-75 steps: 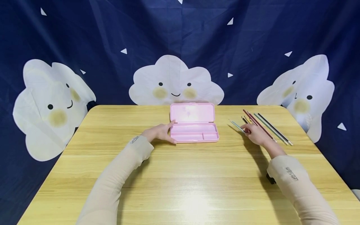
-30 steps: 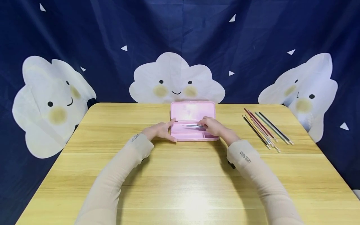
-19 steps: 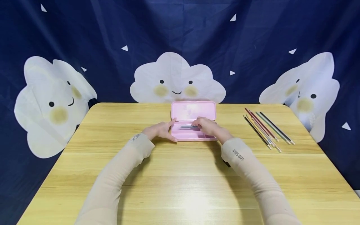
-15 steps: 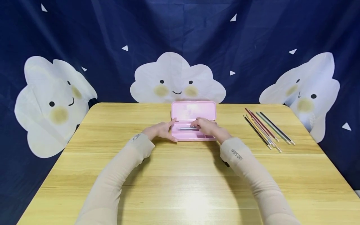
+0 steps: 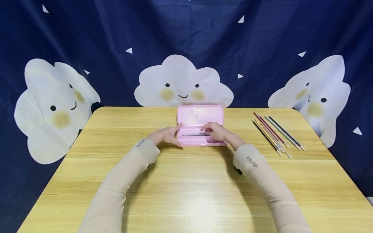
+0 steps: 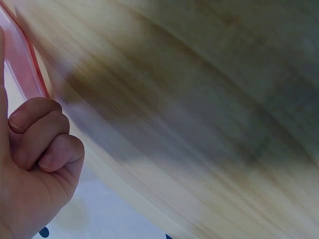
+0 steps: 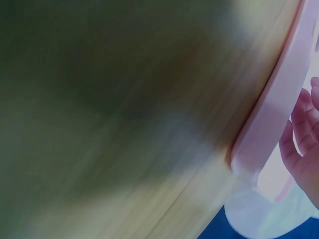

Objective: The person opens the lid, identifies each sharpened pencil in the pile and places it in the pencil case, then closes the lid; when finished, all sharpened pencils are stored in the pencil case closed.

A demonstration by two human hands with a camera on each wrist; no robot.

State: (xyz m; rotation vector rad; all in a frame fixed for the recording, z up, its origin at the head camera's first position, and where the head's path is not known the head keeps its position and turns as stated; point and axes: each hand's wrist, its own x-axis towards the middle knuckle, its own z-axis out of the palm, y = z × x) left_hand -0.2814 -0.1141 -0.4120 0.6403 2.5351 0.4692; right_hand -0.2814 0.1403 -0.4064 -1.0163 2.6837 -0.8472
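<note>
The open pink pencil case stood at upper centre of the head view, on the table. The left hand grasped its left end between thumb and forefinger, remaining fingers curled. The right hand was over its right half, fingers loosely bent and apparently released. A slim pencil lay in the case's rear compartment, its right end hidden by that hand. Further pencils lay at right of frame.

Assessment: the case appeared to be light, stiff plastic, smooth and liable to slide; best held by its end walls, clear of the lid. The pencils were judged light, rigid, prone to roll, fragile at the points; best pinched mid-shaft
</note>
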